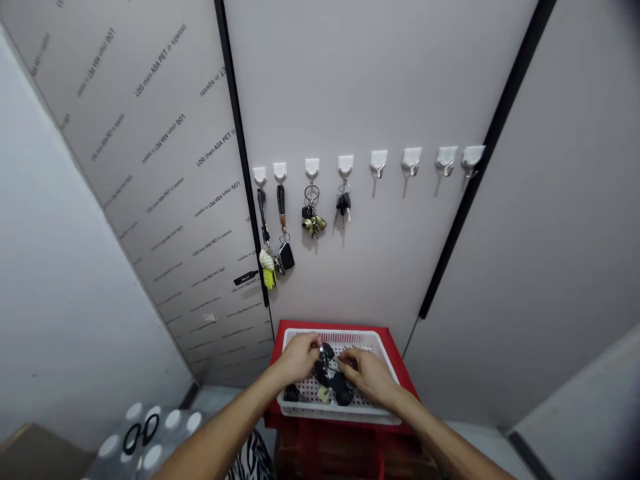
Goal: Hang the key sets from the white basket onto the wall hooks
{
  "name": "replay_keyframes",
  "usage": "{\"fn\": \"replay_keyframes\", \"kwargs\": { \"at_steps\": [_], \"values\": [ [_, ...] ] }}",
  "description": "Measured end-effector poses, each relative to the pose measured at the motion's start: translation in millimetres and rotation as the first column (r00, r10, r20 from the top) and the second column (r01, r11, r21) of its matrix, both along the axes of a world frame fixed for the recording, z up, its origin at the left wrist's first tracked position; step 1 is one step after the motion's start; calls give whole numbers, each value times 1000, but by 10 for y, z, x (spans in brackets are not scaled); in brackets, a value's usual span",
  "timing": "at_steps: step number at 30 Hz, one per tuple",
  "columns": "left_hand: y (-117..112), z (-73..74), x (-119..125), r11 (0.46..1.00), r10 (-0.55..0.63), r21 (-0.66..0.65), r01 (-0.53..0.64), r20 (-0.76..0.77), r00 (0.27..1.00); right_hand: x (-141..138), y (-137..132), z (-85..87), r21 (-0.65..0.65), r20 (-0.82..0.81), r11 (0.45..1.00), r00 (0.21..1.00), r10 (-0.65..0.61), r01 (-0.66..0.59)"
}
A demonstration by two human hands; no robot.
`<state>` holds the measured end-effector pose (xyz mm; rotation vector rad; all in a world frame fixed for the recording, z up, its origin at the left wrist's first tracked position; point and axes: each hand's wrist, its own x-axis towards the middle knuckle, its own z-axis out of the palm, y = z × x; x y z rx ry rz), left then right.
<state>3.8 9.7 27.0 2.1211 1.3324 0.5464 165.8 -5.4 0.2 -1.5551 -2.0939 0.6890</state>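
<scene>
Both of my hands are down in a white perforated plastic basket [340, 415] that holds several dark key sets [343, 389]. My left hand [299, 357] is closed in a pinch on a key ring [321, 349] at the basket's left side. Across from it, my right hand [367, 373] has its fingers pinched on a key [336, 363] that looks joined to the same bunch. Among the keys lies a small pale yellowish tag [324, 394]. More dark keys [291, 393] rest in the near left corner.
A row of white hooks [379, 160] runs along the wall. Key sets hang from the left ones, including a brass-coloured bunch [314, 223] and black keys [343, 203]. The basket stands on a red surface [400, 353]. Black-handled scissors [141, 432] lie on a polka-dot cover at lower left.
</scene>
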Motion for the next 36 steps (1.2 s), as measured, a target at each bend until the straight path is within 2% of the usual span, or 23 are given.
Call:
{"fn": "replay_keyframes", "kwargs": {
  "at_steps": [2,4,9,13,20,26,30,36],
  "values": [
    [30,38,55,998,37,-66,-24,210,977,-49,6,60,-30,-198,999,979,37,-43],
    [50,66,114,991,84,-129,-37,379,921,-92,8,134,-53,-371,995,927,61,-87],
    [70,145,197,972,210,-214,-100,592,778,-132,-15,288,-178,-549,979,836,-12,-102],
    [69,196,226,953,279,-282,-113,666,692,-135,-32,314,-173,-612,980,791,-27,-101],
    [33,206,252,940,291,-341,-30,749,595,-156,-38,372,-56,-608,994,793,36,-89],
    [12,253,247,936,260,-351,37,757,599,-167,-41,426,-169,-641,985,764,-74,-47],
    [6,249,243,936,241,-346,69,769,592,-186,-53,446,-190,-643,980,762,-78,-60],
    [-30,286,222,923,238,-345,172,860,451,-207,-61,474,-141,-613,989,781,-118,38]
  ]
}}
